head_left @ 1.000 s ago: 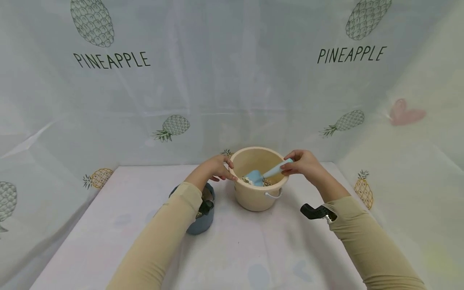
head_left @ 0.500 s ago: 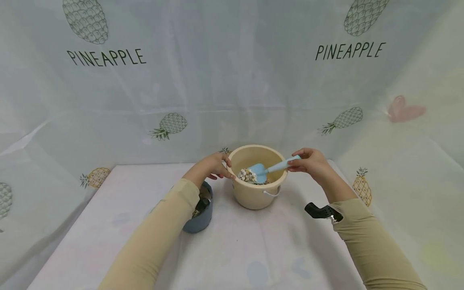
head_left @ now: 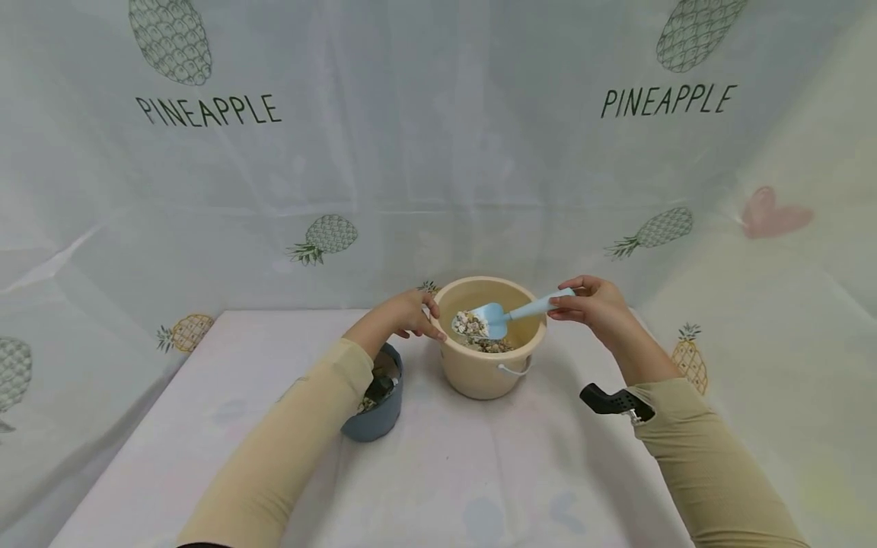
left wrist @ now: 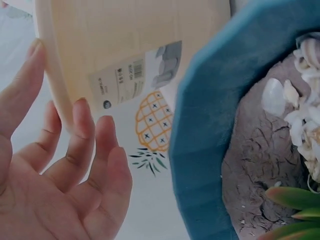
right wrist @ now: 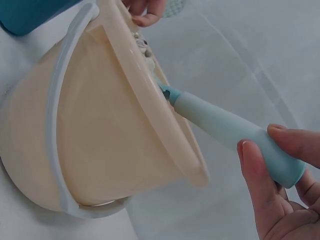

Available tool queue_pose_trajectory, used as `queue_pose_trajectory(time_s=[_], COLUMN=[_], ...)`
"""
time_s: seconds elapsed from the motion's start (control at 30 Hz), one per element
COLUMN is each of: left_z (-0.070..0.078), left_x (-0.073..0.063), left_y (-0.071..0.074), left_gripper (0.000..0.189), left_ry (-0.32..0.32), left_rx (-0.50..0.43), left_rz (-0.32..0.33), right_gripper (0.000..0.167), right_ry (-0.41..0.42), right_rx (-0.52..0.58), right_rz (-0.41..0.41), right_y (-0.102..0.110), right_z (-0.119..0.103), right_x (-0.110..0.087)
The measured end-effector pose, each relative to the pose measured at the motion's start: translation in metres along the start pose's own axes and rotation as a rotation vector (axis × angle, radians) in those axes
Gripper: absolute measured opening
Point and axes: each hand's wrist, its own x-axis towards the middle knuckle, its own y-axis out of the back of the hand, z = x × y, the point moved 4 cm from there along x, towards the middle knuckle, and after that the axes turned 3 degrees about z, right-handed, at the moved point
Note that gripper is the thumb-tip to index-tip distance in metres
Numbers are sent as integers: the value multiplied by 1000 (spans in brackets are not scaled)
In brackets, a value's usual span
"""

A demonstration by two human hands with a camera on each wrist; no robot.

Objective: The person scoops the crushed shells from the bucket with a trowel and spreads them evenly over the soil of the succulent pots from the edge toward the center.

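Near the surface's point(head_left: 438, 479) far edge, left fingers point(left wrist: 83, 122) hold a cream bucket's rim point(head_left: 488, 356). Right fingers point(right wrist: 257, 172) grip a blue scoop point(head_left: 527, 309).

Bucket point(head_left: 479, 374): plastic, smooth, soft satin sheen; bail point(right wrist: 52, 115), smooth matt plastic; label point(left wrist: 120, 82), paper-like, printed. Scoop point(head_left: 526, 310): plastic, handle smooth and matt. Shell grit point(head_left: 469, 324) in scoop: rough, grainy. Left pot point(left wrist: 200, 120): matt, plastic-looking; clay-like fill point(left wrist: 260, 165), rough, cracked; white shell point(left wrist: 273, 97), smooth; leaf point(left wrist: 295, 197), smooth. Far backdrop point(head_left: 438, 152): plastic-like sheet, creased, faintly glossy. Right sleeve point(head_left: 712, 457): matt cloth. Right strap point(head_left: 603, 400): matt, rubber-like; buckle point(head_left: 633, 415), shiny metal
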Motion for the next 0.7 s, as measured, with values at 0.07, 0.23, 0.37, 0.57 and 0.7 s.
queue_pose_trajectory(time_s=[0.07, 0.23, 0.37, 0.57, 0.7], left_z=[-1, -5, -12, -31, -52], left_x=[1, -3, -14, -36, -48], left_y=[-1, 5, 20, 42, 50], left_gripper=[41, 42, 43, 44, 43], left_ry=[-28, -115, -202, -323, -374], left_rx=[10, -13, -35, -27, -49], left_rz=[-8, -47, -48, -2, 11], right_gripper=[30, 31, 30, 28, 25], right_ry=[6, 22, 17, 27, 26], right_rx=[7, 24, 36, 44, 43], right_rz=[2, 0, -9, 1, -3], right_y=[1, 1, -3, -16, -30], right_z=[-1, -6, -12, -21, -24], right_x=[-2, -6, -9, -16, -18])
